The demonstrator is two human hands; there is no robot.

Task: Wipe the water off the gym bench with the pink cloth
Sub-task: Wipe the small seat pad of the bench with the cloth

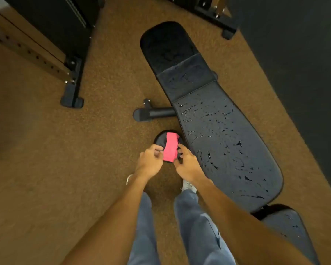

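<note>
Fingers of left hand (149, 162) and right hand (188, 165) pinch folded pink cloth (170, 148) at opposite edges, judged soft, light, limp, beside wet gym bench (231, 142).

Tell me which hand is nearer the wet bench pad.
Right. The right hand holds the pink cloth just beside the bench pad; the left hand holds the cloth's other side, farther off.

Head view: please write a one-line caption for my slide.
The left hand and right hand hold a folded pink cloth beside a gym bench speckled with water drops.
</note>
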